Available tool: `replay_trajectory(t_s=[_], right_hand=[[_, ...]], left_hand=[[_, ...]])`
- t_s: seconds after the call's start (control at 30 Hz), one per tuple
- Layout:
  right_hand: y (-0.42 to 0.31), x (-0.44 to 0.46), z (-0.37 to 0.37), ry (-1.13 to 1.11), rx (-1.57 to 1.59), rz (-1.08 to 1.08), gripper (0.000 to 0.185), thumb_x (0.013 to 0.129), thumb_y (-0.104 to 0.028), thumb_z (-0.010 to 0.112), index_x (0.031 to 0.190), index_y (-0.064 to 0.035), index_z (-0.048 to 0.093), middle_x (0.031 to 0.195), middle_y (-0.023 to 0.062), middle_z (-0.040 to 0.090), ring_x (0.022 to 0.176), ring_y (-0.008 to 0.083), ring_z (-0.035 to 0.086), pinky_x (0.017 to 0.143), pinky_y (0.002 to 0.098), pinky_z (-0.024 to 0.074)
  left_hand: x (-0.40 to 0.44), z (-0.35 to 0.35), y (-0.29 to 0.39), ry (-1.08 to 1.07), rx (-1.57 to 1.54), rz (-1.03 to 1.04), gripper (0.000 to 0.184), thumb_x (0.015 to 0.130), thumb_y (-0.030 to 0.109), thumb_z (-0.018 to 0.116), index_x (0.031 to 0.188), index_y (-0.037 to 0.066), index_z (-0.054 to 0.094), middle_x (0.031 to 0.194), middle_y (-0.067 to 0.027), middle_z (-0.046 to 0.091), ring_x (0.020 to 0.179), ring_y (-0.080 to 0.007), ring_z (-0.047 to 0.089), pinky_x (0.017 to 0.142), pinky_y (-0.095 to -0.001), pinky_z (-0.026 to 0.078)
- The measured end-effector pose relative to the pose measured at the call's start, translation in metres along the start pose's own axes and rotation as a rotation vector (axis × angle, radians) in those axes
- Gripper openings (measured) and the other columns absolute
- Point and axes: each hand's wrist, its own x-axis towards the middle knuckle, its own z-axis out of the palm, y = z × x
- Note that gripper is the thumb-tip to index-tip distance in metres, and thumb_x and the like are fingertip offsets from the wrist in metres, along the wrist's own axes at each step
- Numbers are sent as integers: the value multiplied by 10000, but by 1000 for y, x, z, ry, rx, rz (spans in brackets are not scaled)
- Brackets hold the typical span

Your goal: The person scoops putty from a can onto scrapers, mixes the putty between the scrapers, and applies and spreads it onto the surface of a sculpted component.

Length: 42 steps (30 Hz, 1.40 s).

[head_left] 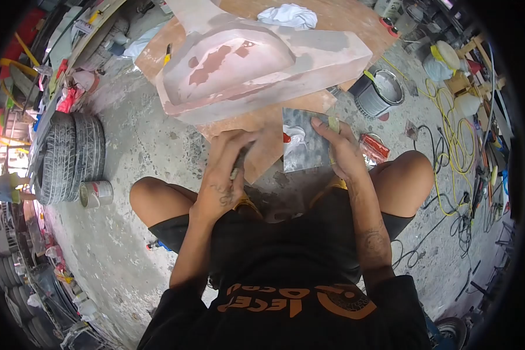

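Observation:
My right hand (343,146) grips a flat grey plate (312,153) by its right edge, thumb on top. A dollop of white paste (296,140) lies on the plate, with a small red blob (286,138) at its left side. To the left of the plate is my left hand (220,160), fingers curled and partly blurred; what sits inside them I cannot make out. Ahead of both hands rests a large pale moulded part (326,58), patched pink and grey, with a hollow (233,61) showing reddish-brown areas. It lies on a brown board (227,129).
A tin of grey material (379,93) stands ahead on the right, near a red-and-white item (374,149). Stacked tyres (70,154) and a small can (96,193) are on the left. Yellow hose (449,134) and dark cables (434,201) cross the floor at right. White cloth (287,16) lies behind.

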Motion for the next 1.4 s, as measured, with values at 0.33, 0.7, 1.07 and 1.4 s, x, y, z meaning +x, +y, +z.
replay_trajectory(t_s=[0.33,0.7,1.07,1.4], right_hand=[[6,-1,-12,71,-308,53,400,929,-326,702,1110,28,664,1073,73,655,963,123,571,825,275,446],[-6,-5,-19,79,-306,5,410,970,-392,622,1063,3,682,1046,98,678,891,169,625,833,284,479],[-41,-42,27,37,427,-143,341,985,-208,641,1229,23,580,1077,83,676,941,155,675,835,313,561],[-20,-89,42,0,503,-114,319,931,-138,718,1172,44,614,1080,106,687,982,177,678,832,333,570]], left_hand=[[34,20,13,-237,173,253,684,583,-147,573,1243,18,643,1273,-101,575,1108,-337,493,996,-399,448],[7,27,20,-393,27,283,783,536,-128,623,1295,63,622,1304,-56,566,1174,-321,473,1020,-409,444],[7,15,42,204,-274,400,402,888,-51,618,1269,55,537,1221,-204,542,1106,-284,566,928,-402,491],[-19,23,19,40,-65,602,606,752,-197,578,1256,134,524,1256,-144,488,1115,-356,510,912,-453,474]])
